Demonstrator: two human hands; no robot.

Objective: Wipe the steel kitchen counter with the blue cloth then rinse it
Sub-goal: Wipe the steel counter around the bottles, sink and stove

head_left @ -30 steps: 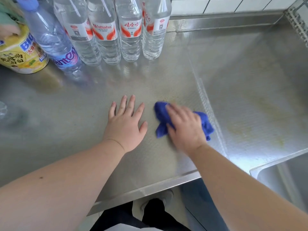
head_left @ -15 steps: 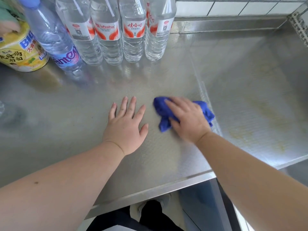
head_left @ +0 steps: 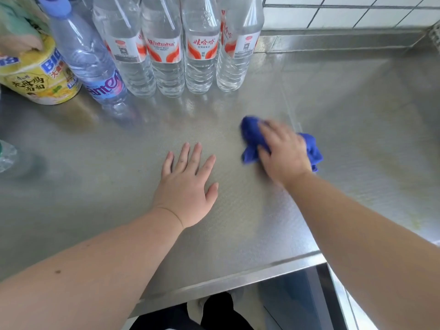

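Crumpled blue cloth (head_left: pixel 250 136) on brushed steel counter (head_left: pixel 238 222)

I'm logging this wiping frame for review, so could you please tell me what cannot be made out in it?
- Head view: right hand is motion-blurred; its grip on the blue cloth is unclear.
- Cloth's middle: hidden under that hand.
- Water bottles: caps cut off by the top edge.
- Yellow noodle tub: cropped by the left edge.
- Sink for rinsing: not in view.

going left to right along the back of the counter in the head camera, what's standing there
Yellow noodle tub → blue-capped bottle → four clear red-labelled water bottles → bare steel counter.
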